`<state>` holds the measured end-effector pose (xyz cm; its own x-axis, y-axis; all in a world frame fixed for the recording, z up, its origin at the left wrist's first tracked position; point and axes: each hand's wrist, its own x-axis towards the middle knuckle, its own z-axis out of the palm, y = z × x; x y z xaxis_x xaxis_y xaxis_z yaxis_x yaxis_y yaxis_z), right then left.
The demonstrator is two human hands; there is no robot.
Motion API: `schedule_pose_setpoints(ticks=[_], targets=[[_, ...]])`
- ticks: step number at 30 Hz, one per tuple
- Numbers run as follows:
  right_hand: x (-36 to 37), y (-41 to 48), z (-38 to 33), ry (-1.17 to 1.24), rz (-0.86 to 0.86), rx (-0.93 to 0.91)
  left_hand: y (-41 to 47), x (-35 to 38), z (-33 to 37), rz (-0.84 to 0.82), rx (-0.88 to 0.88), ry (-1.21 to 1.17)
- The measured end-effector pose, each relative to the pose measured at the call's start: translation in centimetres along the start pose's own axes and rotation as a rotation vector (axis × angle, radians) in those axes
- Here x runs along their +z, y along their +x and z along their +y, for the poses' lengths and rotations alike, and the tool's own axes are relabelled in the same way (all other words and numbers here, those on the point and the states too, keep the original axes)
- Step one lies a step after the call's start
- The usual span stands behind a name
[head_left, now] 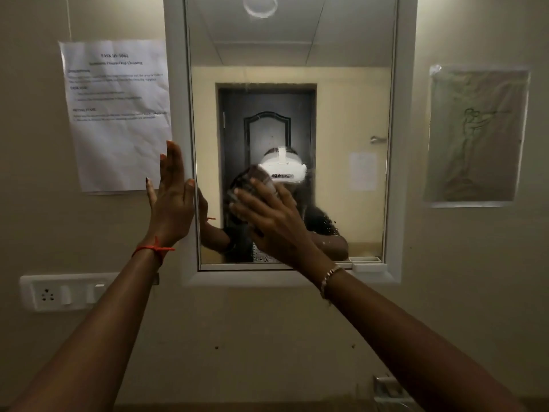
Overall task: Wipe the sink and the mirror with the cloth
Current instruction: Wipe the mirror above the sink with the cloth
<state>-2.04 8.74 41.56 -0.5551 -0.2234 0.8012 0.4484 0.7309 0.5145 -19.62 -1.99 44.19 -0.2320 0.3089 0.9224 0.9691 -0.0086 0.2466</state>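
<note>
A white-framed mirror (pixel 341 93) hangs on the wall straight ahead. My right hand (pixel 271 217) presses a dark bunched cloth (pixel 252 176) flat against the lower middle of the glass; only the cloth's top edge shows above my fingers. My left hand (pixel 170 200) rests on the mirror's left frame with fingers spread and holds nothing. The glass reflects a dark door, a person with a white headset and both arms. The sink is out of view below.
A printed task sheet (pixel 118 114) is taped left of the mirror, and a drawing in a plastic sleeve (pixel 476 135) hangs to the right. A white socket and switch plate (pixel 64 292) sits low left. A metal fitting (pixel 389 388) shows at the bottom edge.
</note>
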Motion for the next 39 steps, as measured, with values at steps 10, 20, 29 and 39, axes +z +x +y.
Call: schedule_pose_setpoints(ticks=[10,20,29,39], targets=[[-0.1,-7.3,1.4,-0.122,-0.189,-0.410,-0.4,1.0,0.4,0.077,-0.044,0.046],[-4.1,2.3,8.2,-0.053,0.035,0.025,-0.7,1.5,2.2,0.147,-0.156,0.056],[-1.1,-5.4,1.7,-0.040,0.034,0.222,-0.9,1.6,2.9,0.168,-0.198,0.092],[-0.7,-13.4,1.3,-0.277,-0.066,-0.096,-0.3,3.0,1.2,0.222,-0.205,0.096]])
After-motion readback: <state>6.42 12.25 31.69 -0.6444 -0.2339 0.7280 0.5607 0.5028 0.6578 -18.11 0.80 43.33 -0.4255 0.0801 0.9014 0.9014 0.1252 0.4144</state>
